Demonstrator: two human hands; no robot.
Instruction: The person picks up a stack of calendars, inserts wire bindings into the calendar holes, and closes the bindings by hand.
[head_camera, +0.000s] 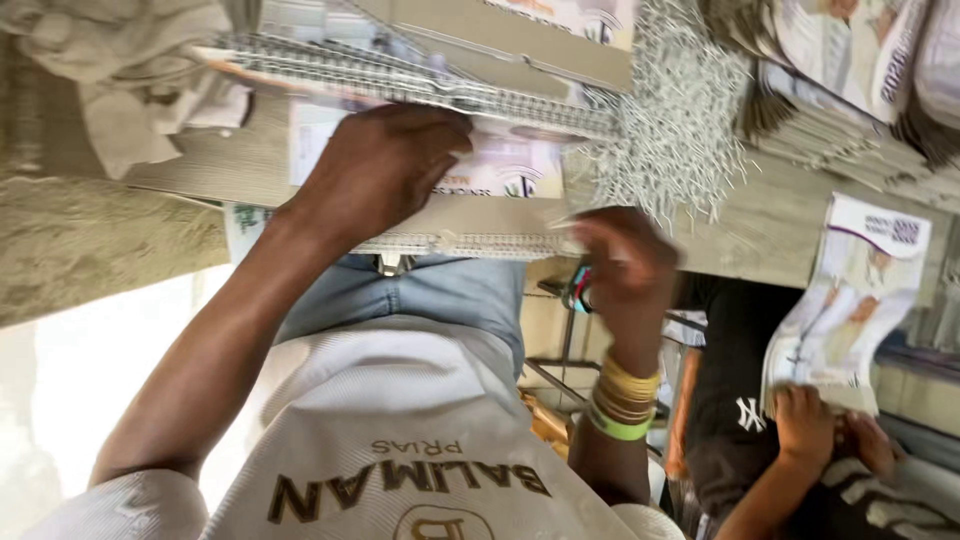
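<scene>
both hands (375, 170) on spiral-bound booklet (480, 165)

We see a pale wooden surface (780, 230) crossing the view, a rough tan wall (90, 250) at its left edge, and bright daylight washing out the area below.

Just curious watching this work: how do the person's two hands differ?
The left hand lies flat on the booklet; the right hand is at its near edge with fingers curled. The left hand is sharp and the right hand blurred. The right wrist wears gold bangles; the left wrist is bare. Both are at the same booklet.
</scene>
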